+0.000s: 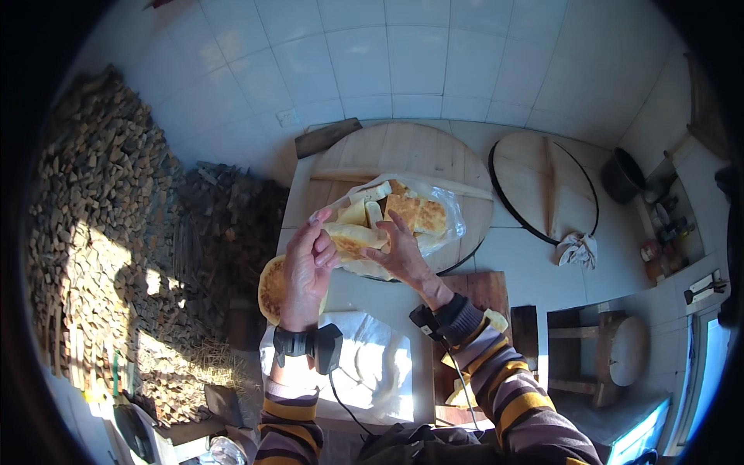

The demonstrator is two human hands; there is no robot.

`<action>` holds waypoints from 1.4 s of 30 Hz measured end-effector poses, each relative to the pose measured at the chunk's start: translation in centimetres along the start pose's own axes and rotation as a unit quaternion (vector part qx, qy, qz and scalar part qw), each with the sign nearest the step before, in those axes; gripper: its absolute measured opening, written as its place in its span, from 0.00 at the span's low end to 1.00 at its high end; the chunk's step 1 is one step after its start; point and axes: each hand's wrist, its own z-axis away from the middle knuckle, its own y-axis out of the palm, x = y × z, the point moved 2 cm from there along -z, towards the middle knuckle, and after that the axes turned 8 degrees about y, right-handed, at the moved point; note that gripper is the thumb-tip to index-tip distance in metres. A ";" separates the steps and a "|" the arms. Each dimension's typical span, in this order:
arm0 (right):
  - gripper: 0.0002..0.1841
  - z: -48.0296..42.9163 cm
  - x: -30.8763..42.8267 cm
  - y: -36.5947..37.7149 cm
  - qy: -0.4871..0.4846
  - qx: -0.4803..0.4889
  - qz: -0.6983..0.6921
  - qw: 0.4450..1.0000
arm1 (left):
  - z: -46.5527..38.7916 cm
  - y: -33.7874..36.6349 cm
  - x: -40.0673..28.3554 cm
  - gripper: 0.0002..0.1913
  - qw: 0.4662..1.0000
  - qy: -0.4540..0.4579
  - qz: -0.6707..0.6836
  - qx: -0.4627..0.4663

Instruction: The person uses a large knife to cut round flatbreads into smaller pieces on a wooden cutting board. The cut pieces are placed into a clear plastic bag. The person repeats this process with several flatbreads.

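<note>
A clear plastic bag (450, 226), its mouth spread, lies on a large round wooden lid and holds several cut pieces of browned flatbread (403, 210). My left hand (308, 261) is raised at the bag's left side, with thumb and forefinger pinched at its edge. My right hand (402, 256) reaches over the bag's front. Its thumb and fingers are spread about the right end of a thick flatbread wedge (349, 238); whether they grip it I cannot tell. One round flatbread (272, 288) sits partly behind my left wrist.
The round wooden lid (401, 145) rests on a tiled counter (517, 261); a smaller lid (569, 186) and a cloth (577, 250) are to the right. More bread pieces (462, 395) lie on a wooden board (488, 288) beneath my right arm. White cloth (378, 360) is in front. Firewood (110, 174) is stacked left.
</note>
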 end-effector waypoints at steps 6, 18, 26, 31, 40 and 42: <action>0.31 -1.6 -7.4 -6.6 0.024 -0.296 0.270 0.916 | -0.4 0.2 -1.3 0.17 0.998 -0.032 0.032 0.052; 0.07 -12.1 -0.2 -13.9 0.071 -0.088 -0.294 0.949 | 5.8 7.8 -9.2 0.22 0.997 -0.022 0.009 0.072; 0.06 -7.3 10.3 -13.4 0.172 0.087 -0.358 0.914 | 15.7 7.6 -17.7 0.25 0.992 0.093 -0.040 0.070; 0.06 -3.9 10.8 -7.8 0.188 0.175 -0.315 0.914 | 21.7 5.7 -17.4 0.26 0.994 0.091 -0.038 -0.045; 0.22 3.4 5.5 -8.3 0.171 0.334 -0.107 0.921 | 32.2 2.8 -8.2 0.27 0.958 0.052 -0.213 -0.183; 0.33 4.7 1.7 -11.0 0.144 0.377 -0.219 0.888 | 33.5 2.2 -8.3 0.28 0.942 0.077 -0.268 -0.185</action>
